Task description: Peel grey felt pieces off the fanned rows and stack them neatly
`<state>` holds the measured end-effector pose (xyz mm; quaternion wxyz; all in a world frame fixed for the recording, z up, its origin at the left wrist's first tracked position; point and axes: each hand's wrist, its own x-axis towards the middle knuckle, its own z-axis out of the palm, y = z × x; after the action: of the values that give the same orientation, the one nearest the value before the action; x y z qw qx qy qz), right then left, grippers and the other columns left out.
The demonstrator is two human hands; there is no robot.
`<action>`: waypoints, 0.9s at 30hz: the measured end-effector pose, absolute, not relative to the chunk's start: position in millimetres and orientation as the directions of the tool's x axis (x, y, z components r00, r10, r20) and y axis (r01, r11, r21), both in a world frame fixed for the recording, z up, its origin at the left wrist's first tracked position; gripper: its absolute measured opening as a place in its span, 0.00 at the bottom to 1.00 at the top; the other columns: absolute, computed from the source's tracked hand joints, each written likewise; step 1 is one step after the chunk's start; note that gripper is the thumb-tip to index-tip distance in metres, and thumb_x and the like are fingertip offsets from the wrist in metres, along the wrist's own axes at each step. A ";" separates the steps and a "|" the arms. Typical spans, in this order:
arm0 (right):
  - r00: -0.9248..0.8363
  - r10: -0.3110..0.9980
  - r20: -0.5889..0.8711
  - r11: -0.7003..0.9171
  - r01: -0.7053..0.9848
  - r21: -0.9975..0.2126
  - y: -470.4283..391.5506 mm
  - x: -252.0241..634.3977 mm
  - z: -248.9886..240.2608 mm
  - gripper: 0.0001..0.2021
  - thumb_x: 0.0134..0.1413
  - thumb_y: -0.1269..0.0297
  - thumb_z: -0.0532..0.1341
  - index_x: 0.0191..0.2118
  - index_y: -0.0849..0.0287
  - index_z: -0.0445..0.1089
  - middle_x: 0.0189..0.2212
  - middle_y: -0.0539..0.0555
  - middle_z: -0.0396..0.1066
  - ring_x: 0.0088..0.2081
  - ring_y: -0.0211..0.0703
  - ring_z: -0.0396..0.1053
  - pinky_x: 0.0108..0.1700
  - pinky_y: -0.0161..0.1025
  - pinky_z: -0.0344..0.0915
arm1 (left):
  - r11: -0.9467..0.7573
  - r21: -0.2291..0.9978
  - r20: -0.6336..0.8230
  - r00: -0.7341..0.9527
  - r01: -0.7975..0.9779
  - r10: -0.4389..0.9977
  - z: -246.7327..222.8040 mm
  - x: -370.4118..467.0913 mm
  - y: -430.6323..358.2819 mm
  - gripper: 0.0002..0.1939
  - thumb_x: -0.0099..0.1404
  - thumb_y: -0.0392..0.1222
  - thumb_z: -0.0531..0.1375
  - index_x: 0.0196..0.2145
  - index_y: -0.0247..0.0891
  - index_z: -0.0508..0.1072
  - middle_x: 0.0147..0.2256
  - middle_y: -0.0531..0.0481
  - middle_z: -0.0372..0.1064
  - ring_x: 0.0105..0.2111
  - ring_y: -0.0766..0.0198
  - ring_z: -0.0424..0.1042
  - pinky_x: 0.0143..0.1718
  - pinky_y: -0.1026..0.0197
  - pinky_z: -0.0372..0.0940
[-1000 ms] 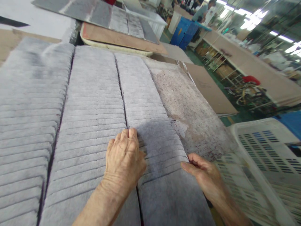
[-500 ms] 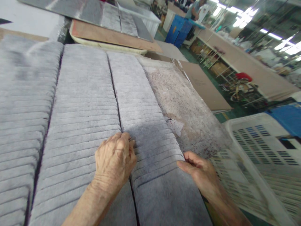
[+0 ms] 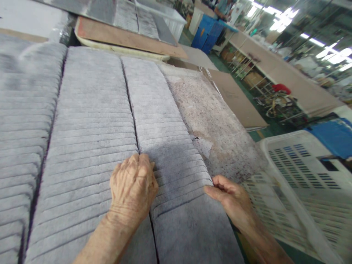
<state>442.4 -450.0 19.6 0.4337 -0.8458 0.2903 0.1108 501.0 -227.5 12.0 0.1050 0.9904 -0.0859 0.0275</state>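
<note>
Grey felt-like sheets lie overlapped like shingles in long rows. My left hand is closed at the seam between the middle row and the right row. Its curled fingertips are hidden, apparently on the left edge of the right row's sheets. At that row's opposite edge, my right hand pinches the sheets between thumb and fingers. The nearest grey sheet of this row lies flat below both hands, its face fully exposed.
Another row of grey sheets lies at the left. Right of the rows is a speckled, worn board, with cardboard beyond it. A white slotted plastic basket stands at the right. Farther off, a person is near blue boxes.
The view has shifted slightly, so the rows appear a little farther left. Both hands keep their places on the right row's edges.
</note>
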 end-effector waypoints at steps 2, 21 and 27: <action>0.805 -0.394 -0.444 -0.446 -0.590 -0.674 -451.1 442.2 18.0 0.13 0.40 0.55 0.61 0.20 0.57 0.59 0.15 0.43 0.54 0.20 0.33 0.52 0.22 0.33 0.48 | -0.962 0.213 0.089 0.984 -0.169 -0.153 9.8 499.7 -228.2 0.09 0.63 0.38 0.48 0.27 0.39 0.65 0.26 0.48 0.65 0.28 0.57 0.68 0.30 0.57 0.58; 0.790 -0.452 -0.415 -0.438 -0.602 -0.668 -443.3 441.9 19.5 0.14 0.35 0.54 0.63 0.20 0.57 0.61 0.15 0.43 0.54 0.19 0.33 0.52 0.22 0.34 0.47 | -0.806 0.381 0.461 0.849 -0.452 -0.259 -13.0 349.4 -252.6 0.17 0.61 0.31 0.54 0.49 0.28 0.69 0.50 0.43 0.68 0.54 0.57 0.63 0.61 0.56 0.50; 0.802 -0.465 -0.374 -0.435 -0.575 -0.693 -445.0 440.6 15.3 0.13 0.36 0.55 0.64 0.20 0.57 0.62 0.14 0.43 0.55 0.19 0.32 0.50 0.21 0.33 0.46 | -0.821 0.434 0.394 0.898 -0.370 -0.196 -12.3 351.9 -258.7 0.17 0.64 0.34 0.53 0.50 0.24 0.67 0.52 0.39 0.66 0.55 0.55 0.62 0.61 0.55 0.50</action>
<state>440.6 -445.0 15.3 0.4334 -0.8446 0.3078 0.0634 351.9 -258.7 -12.3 0.2580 0.9394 -0.1507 0.1681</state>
